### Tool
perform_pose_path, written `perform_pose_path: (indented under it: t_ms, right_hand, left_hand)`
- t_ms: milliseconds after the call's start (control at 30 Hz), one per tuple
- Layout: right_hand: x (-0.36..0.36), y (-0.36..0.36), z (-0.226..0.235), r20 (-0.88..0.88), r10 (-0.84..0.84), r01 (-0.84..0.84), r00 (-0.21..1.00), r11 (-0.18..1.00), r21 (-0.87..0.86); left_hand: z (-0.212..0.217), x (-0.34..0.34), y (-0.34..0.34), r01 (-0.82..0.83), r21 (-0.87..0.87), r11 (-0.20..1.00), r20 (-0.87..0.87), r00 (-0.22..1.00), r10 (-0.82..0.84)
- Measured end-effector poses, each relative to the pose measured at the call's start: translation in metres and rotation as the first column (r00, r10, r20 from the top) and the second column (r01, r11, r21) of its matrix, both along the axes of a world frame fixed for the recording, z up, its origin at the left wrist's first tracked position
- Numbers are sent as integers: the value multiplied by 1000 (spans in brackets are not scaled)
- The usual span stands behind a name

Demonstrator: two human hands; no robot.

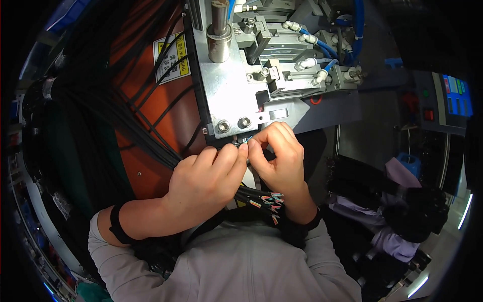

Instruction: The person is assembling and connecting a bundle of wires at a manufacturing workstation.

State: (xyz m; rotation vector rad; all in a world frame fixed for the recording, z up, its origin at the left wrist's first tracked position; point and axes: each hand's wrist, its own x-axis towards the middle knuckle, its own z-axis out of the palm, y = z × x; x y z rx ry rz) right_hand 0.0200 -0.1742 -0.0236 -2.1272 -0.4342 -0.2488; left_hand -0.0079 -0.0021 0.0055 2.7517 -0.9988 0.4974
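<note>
My left hand (pixel 204 176) is closed in a pinch at the front edge of a machine's bright metal plate (pixel 226 95). Facing it, my right hand (pixel 279 153) pinches thumb against forefinger, its fingertips almost touching the left ones. Between the fingertips show thin wires (pixel 245 140), light blue and whitish; the fingers hide most of them. Below my hands lies a bundle of black cables (pixel 244 194), whose stripped ends (pixel 271 201) fan out into red, white and green-blue strands beside my right wrist.
Long black cables (pixel 136 133) run over an orange-brown surface (pixel 146 176) at left, near a warning label (pixel 172 58). Behind my hands stand metal slides (pixel 292 75) with blue air hoses (pixel 358 25). A control screen (pixel 457 95) is at far right; a dark-and-lilac clothed person (pixel 397 216) sits nearby.
</note>
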Motion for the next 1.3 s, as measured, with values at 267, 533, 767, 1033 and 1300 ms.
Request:
perform_pose_path:
  t_ms: [267,533,767,1033,1300]
  right_hand:
    - [1,-1,-15,106,15,-25,994,995,95]
    - [-7,-4,-23,-576,116,193,810,874,446]
    - [-5,-5,-20,-451,55,185,891,863,471]
    - [1,-43,2,156,510,-515,846,706,485]
    - [-5,-32,2,-32,228,-179,973,834,522]
  left_hand:
    - [2,1,-2,-25,12,1000,-33,999,25]
    - [-3,10,1,13,-148,989,31,999,-9]
    - [7,-8,5,-113,62,992,-70,991,117]
    - [19,7,13,75,-137,988,-227,968,-104]
    - [24,9,9,170,-423,890,134,983,-124]
